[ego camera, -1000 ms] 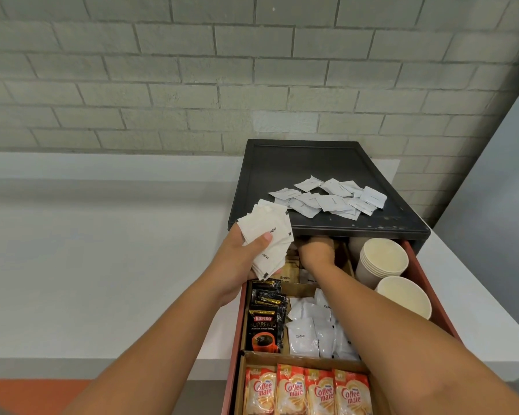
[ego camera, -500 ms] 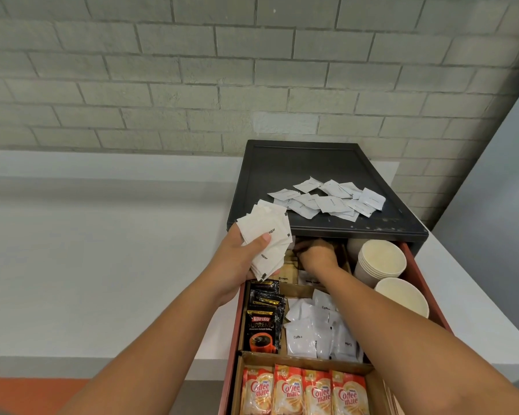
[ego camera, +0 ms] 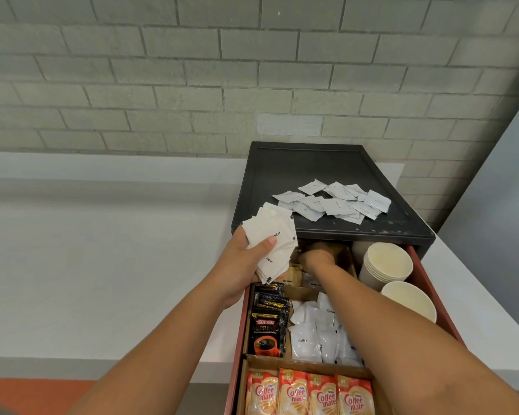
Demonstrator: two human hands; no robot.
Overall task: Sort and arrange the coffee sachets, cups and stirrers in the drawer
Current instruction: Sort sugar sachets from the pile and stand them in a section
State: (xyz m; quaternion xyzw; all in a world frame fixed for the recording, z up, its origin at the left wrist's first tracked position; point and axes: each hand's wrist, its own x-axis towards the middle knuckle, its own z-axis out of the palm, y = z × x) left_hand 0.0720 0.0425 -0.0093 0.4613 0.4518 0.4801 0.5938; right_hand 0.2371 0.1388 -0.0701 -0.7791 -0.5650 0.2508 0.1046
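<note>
Counter (ego camera: 102,280): pale, along a brick wall; it carries the cabinet (ego camera: 312,169), whose black top is used as a sorting surface.

Drawer (ego camera: 426,283): red, pulled out toward me, divided into compartments. Cups (ego camera: 385,265) lie nested at the right rear, with a single cup in front of them. Creamer sachets (ego camera: 309,395) stand in a row at the front. Coffee sachets (ego camera: 315,336), white, are heaped in the middle. Kopiko sachets (ego camera: 267,324) are stacked to their left. I can see no stirrers.

Pile (ego camera: 333,203): loose white sachets on the cabinet top, near its front edge.

Left hand (ego camera: 243,265): above the drawer's left rear corner, thumb clamping a fan of sugar sachets (ego camera: 271,244) against the fingers.

Right hand (ego camera: 316,257): reaching into the rear compartment under the cabinet's lip, beside brown sachets (ego camera: 291,280). Its fingers are in shadow, so I cannot tell whether they grip anything.

Risks, as I judge them:
- The fan is held by one thumb only. If the pinch loosens, sachets could slide off onto the Kopiko stack or the counter and undo the sorting.
- My right hand works half blind, so it could gather mixed kinds.
- My right forearm passes close to the cups, and a careless pull back could topple them.
- A brush against the pile could sweep it into the drawer.
</note>
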